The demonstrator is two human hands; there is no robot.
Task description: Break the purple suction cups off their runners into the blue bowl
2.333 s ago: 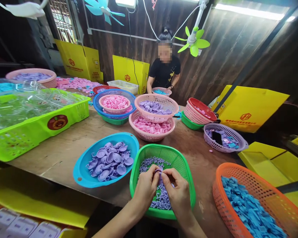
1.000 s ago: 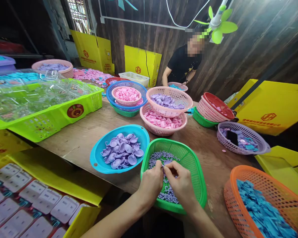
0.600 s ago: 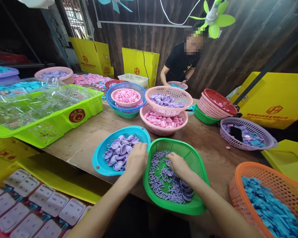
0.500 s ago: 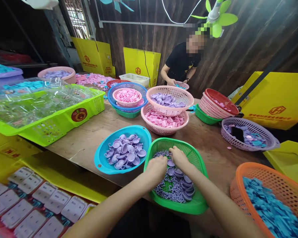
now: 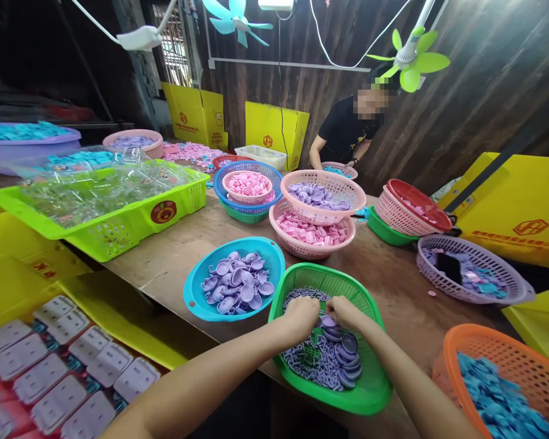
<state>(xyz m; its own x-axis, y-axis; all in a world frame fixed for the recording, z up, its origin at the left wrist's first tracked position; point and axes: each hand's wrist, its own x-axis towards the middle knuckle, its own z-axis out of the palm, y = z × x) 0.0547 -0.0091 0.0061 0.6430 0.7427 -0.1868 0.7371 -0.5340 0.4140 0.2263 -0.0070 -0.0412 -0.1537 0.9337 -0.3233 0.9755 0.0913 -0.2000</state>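
Both my hands are over the green basket [image 5: 370, 390] at the table's near edge. It holds small purple hooks [image 5: 308, 360] and several purple suction cups [image 5: 345, 350]. My left hand [image 5: 301, 317] is curled closed, its knuckles towards me. My right hand [image 5: 345, 312] is closed too, fingertip to fingertip with the left. Between them a small purple piece [image 5: 327, 320] shows; which hand grips it is unclear. Left of the green basket stands a blue bowl [image 5: 196, 292] of purple suction cups [image 5: 238, 285].
An orange basket [image 5: 485, 347] of blue parts is at the near right. Pink baskets [image 5: 320, 244] of pink and purple parts stand mid-table, a lavender basket [image 5: 516, 286] right, a lime crate [image 5: 119, 225] left. A person [image 5: 348, 128] in black works at the far end. Packed cards [image 5: 59, 378] lie lower left.
My hands parted from the middle: the left reached to the blue bowl, the right set a piece down in the green basket. Both have come together again over the green basket.
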